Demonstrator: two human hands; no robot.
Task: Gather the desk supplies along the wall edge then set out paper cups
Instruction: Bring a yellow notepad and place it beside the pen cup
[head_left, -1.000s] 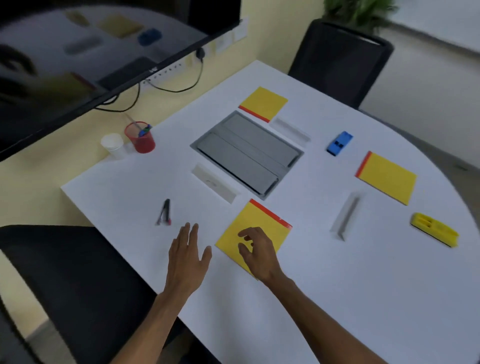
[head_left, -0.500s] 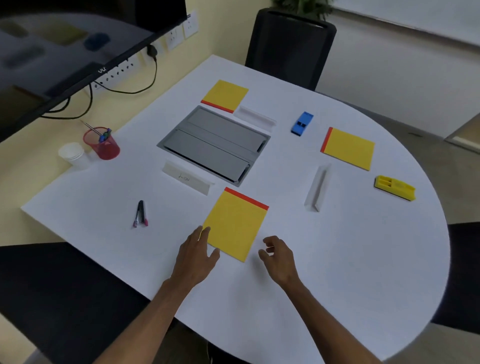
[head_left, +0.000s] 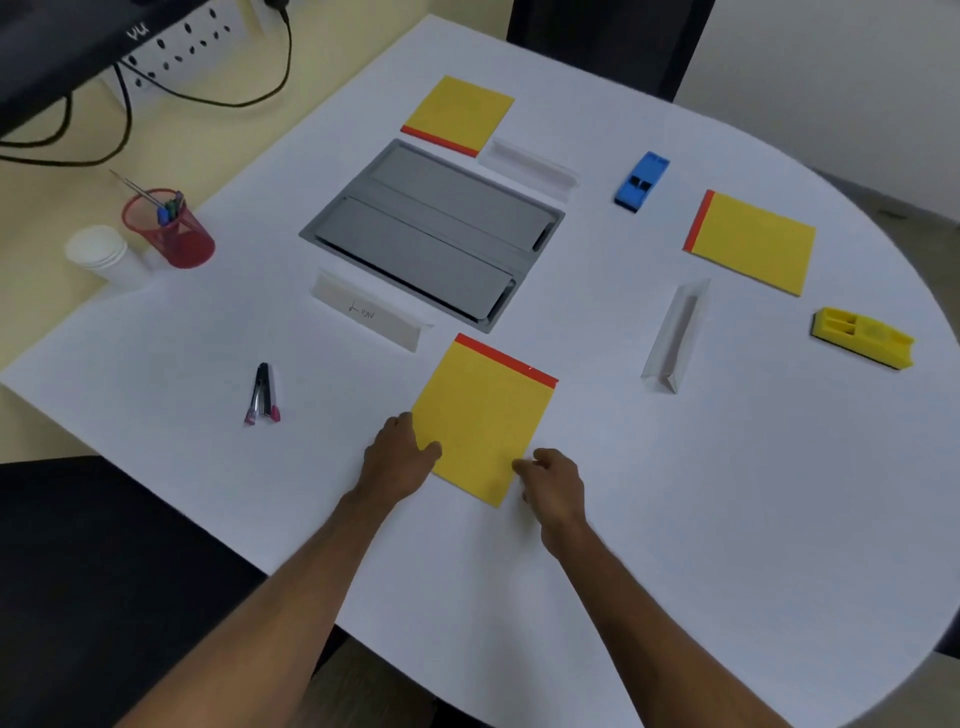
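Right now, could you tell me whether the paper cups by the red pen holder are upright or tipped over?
Upright. The paper cups stand stacked, rims up, beside the red pen holder.

Matt yellow paper pad (head_left: 485, 421) on a smooth white table (head_left: 727, 493); red wire-mesh pen cup (head_left: 169, 228); white paper cups (head_left: 101, 254).

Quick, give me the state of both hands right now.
Left hand: open, thumb lying on the nearest yellow notepad, gripping nothing.
Right hand: fingers curled at the pad's near corner; grip cannot be told.
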